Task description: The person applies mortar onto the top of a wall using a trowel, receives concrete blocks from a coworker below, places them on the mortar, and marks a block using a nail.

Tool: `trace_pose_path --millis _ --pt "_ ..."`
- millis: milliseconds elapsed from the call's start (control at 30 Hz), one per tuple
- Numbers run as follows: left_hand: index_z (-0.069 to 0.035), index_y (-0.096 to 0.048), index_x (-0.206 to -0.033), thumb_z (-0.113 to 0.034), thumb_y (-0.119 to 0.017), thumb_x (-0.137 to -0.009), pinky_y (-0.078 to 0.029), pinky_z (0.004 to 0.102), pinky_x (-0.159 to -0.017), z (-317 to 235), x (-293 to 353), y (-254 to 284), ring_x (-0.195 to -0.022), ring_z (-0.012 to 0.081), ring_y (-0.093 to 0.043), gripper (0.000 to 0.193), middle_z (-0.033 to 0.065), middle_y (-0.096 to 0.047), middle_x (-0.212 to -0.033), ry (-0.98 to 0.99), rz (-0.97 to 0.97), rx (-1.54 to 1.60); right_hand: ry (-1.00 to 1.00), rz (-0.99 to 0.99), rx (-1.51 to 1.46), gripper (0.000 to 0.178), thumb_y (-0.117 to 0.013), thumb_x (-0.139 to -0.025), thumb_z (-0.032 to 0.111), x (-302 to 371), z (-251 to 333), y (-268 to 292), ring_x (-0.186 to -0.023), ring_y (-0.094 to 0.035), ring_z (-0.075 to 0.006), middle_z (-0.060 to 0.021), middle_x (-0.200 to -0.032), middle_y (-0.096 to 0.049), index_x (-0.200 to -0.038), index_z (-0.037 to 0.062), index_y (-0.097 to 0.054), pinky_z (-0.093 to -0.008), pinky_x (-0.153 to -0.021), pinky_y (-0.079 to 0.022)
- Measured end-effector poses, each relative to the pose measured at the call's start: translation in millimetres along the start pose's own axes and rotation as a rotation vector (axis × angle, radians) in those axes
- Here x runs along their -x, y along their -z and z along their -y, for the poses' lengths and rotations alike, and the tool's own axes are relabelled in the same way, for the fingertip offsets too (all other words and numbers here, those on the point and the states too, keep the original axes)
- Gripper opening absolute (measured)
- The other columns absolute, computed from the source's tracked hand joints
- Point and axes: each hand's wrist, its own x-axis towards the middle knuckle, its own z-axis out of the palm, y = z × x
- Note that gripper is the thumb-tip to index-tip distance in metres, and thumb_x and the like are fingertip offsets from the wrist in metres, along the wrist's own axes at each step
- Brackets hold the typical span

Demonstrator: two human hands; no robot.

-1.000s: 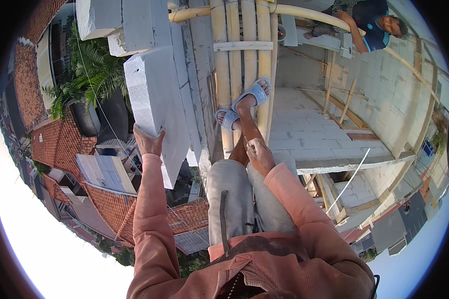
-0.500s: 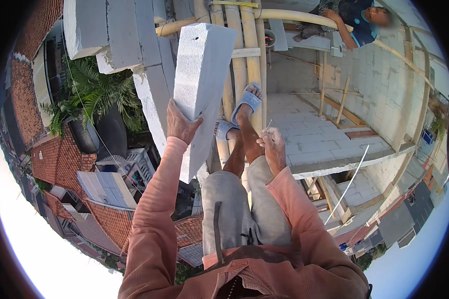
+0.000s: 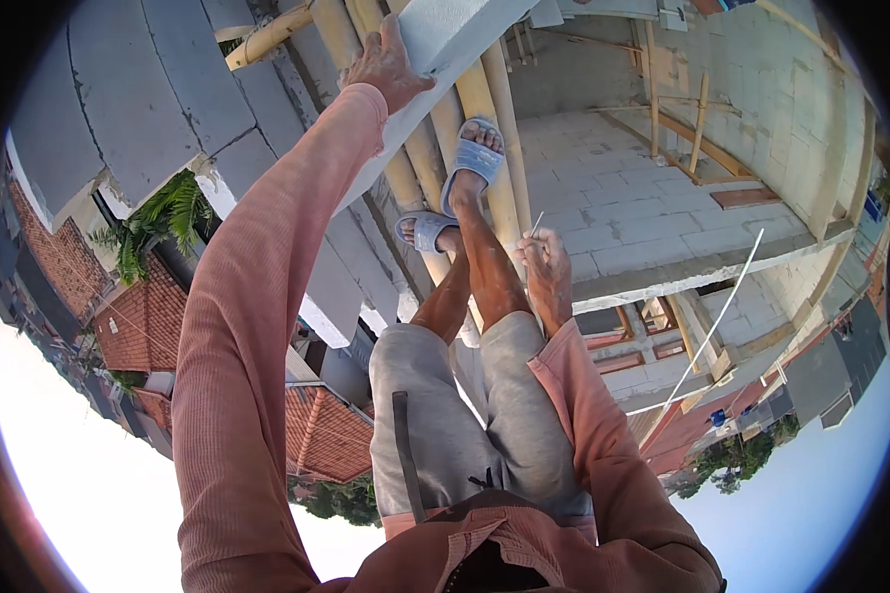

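Note:
My left hand [image 3: 391,71] grips a long white aerated concrete block [image 3: 435,64] by its left side, fingers spread over the edge. The block slants at the upper middle, and its far end runs out of the picture. In front of my right knee my right hand [image 3: 547,272] is closed, pinching a thin, pale nail-like piece [image 3: 537,223] that points upward. Its exact kind is too small to tell. The right hand is apart from the block.
My sandalled feet [image 3: 477,148] stand on bamboo poles [image 3: 420,163] high above ground. Grey block masonry [image 3: 148,89] lies to the left. To the right, a block wall [image 3: 613,212] drops to a lower level with timber props [image 3: 699,124]. Tiled roofs [image 3: 143,326] lie below.
My left hand and the block have moved up and away, with the block tilting rightward. My view has swung; the other person at the upper right is nearly out of the picture.

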Motion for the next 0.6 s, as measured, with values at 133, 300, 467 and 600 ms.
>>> trace_pose_path --millis 133,300,467,600 --pt "-0.011 -0.017 -0.156 -0.047 -0.081 -0.072 -0.034 0.0476 -0.116 2 -58 9 -0.138 0.0422 -0.040 0.111 0.0231 -0.040 -0.148 -0.161 -0.001 -0.162 -0.002 0.023 -0.014 0.027 -0.057 -0.097 0.020 -12 -2 -6 -0.087 -0.066 -0.0171 -0.0101 -0.097 -0.065 -0.113 -0.0011 -0.058 -0.0285 -0.081 -0.051" --pt "-0.011 -0.014 -0.157 -0.039 -0.085 -0.067 -0.034 0.0474 -0.115 -39 -88 42 -0.139 0.0401 -0.041 0.118 0.0226 -0.036 -0.152 -0.257 0.121 -0.302 0.041 -0.020 -0.027 0.018 -0.055 -0.101 0.019 -26 -7 -3 -0.085 -0.069 -0.0210 -0.0116 -0.094 -0.068 -0.108 0.0029 -0.056 -0.0326 -0.077 -0.053" --pt "-0.009 -0.020 -0.156 -0.035 -0.087 -0.065 -0.030 0.0435 -0.119 -26 -131 46 -0.142 0.0397 -0.037 0.116 0.0249 -0.040 -0.150 -0.446 0.095 -0.368 0.073 -0.014 -0.017 0.018 -0.055 -0.100 0.018 -37 10 -4 -0.086 -0.069 -0.0204 -0.0114 -0.094 -0.068 -0.108 0.0022 -0.056 -0.0327 -0.078 -0.053" --pt "-0.009 -0.023 -0.155 -0.031 -0.089 -0.063 -0.027 0.0424 -0.120 -4 -163 39 -0.144 0.0373 -0.035 0.115 0.0241 -0.039 -0.152 -0.567 0.124 -0.325 0.169 -0.029 -0.018 0.017 -0.054 -0.099 0.016 -62 16 -7 -0.088 -0.068 -0.0198 -0.0115 -0.096 -0.067 -0.110 0.0026 -0.057 -0.0333 -0.080 -0.052"
